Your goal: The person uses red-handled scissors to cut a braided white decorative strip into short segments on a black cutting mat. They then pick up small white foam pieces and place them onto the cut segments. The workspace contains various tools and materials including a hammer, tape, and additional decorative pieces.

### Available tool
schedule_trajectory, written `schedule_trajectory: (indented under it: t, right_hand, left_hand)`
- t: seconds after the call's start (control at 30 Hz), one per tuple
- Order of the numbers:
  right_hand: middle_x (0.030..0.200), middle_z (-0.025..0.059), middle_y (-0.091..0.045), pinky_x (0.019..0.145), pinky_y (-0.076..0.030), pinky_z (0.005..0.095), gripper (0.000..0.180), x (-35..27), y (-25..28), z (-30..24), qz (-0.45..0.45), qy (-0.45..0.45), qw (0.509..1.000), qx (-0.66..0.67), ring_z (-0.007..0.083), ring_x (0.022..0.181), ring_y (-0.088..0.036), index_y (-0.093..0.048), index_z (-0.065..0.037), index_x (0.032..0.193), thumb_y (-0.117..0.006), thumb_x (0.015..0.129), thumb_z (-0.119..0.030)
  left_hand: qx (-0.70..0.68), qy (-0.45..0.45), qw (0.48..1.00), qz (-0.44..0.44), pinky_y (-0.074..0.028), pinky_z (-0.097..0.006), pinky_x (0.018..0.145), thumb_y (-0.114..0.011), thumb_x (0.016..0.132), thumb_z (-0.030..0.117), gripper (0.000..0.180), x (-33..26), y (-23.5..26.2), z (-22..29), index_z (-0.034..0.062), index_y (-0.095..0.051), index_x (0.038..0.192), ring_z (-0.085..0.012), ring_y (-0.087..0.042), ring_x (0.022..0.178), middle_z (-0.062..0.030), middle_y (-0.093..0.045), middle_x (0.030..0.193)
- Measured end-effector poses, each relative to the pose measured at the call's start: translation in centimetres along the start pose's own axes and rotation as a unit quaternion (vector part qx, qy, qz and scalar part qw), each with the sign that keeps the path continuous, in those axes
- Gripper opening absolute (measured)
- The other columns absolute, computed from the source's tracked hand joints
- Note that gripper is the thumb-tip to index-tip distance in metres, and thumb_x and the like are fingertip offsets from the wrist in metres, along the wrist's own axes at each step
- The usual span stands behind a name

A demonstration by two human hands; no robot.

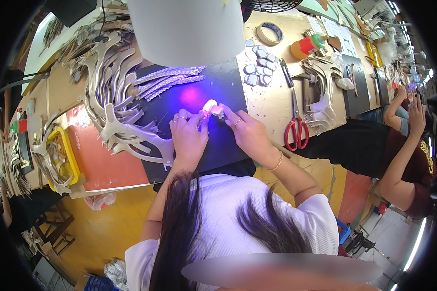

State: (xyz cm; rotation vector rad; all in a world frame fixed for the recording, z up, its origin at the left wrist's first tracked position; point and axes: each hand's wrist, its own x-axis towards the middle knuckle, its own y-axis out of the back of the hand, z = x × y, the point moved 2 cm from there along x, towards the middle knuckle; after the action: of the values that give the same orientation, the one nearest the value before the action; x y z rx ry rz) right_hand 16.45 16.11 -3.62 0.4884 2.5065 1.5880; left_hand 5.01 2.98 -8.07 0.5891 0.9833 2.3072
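Left grip (185, 133): pinched closed on a small pale piece (213, 107), frame centre.
Right grip (252, 136): pinched on its right end.
Braided strips (170, 80): upper centre.

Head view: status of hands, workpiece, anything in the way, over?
Left hand and right hand pinching small pale piece. Braided strips beyond, leftward, on black mat. Nothing visibly blocking.

Pale lettering (79, 145) on red board (109, 160), left; yellow lettering (428, 157) on maroon shirt (422, 198), right.
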Motion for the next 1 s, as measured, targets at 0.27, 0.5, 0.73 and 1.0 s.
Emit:
schedule_trajectory:
  t: [0.27,0.5,0.73,1.0]
  right_hand:
    - [0.078,0.0098,-0.055,0.055,-0.053,0.0386,0.046,0.63,0.82,-0.14,-0.021,0.016,0.999,-0.021,0.0278,0.059,-0.06,-0.052,-0.012,0.139,-0.058,0.093,-0.014]
    - [0.078,0.0099,-0.055,0.055,-0.053,0.0387,0.046,0.66,0.92,-0.35,-0.018,0.012,1.0,-0.023,0.0282,0.058,-0.06,-0.052,-0.013,0.139,-0.058,0.094,-0.015]
    - [0.078,0.0098,-0.055,0.056,-0.053,0.039,0.046,0.49,0.84,-0.41,-0.013,0.002,1.0,-0.011,0.0281,0.06,-0.06,-0.053,-0.013,0.139,-0.059,0.094,-0.016]
    - [0.079,0.0107,-0.056,0.057,-0.053,0.0395,0.045,0.23,0.62,-0.3,-0.01,-0.014,1.0,0.016,0.0293,0.063,-0.062,-0.053,-0.014,0.139,-0.057,0.094,-0.017]
  left_hand:
    - [0.017,-0.014,0.999,0.026,-0.038,-0.039,0.076,-0.075,0.082,0.021,0.017,0.02,-0.06,0.12,0.0081,-0.075,0.093,-0.0236,-0.053,0.083,-0.005,-0.054,0.081]
    - [0.013,-0.013,1.0,0.022,-0.038,-0.041,0.078,-0.072,0.079,0.018,0.016,-0.06,-0.04,0.11,0.0096,-0.074,0.093,-0.0249,-0.054,0.09,-0.0048,-0.055,0.086]
    - [0.039,-0.02,0.999,0.027,-0.038,-0.039,0.077,-0.074,0.082,0.021,0.016,-0.01,-0.06,0.15,0.0097,-0.074,0.092,-0.0241,-0.054,0.086,-0.0049,-0.054,0.083]
    - [0.049,-0.009,0.999,0.014,-0.038,-0.042,0.079,-0.071,0.083,0.025,0.017,-0.09,-0.2,0.12,0.0126,-0.074,0.094,-0.0258,-0.054,0.089,-0.0052,-0.055,0.087]
